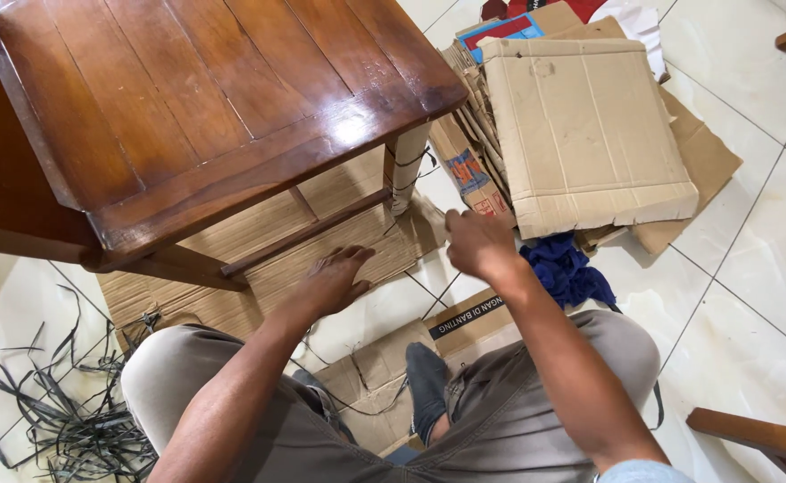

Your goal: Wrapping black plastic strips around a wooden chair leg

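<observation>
Corrugated cardboard sheet [339,246] lies flat on the tile floor beneath the wooden chair [187,107].

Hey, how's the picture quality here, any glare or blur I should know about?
Head view: a bright glare patch sits on the wooden table edge; the right hand is slightly motion-blurred, the left hand sharper; the table casts soft shadow over the corrugated cardboard; wide-angle bending shows at the edges.

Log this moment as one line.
left hand: open, flat on corrugated cardboard under wooden table | right hand: reaching to wrapped table leg, grip unclear | blue cloth beside
</observation>
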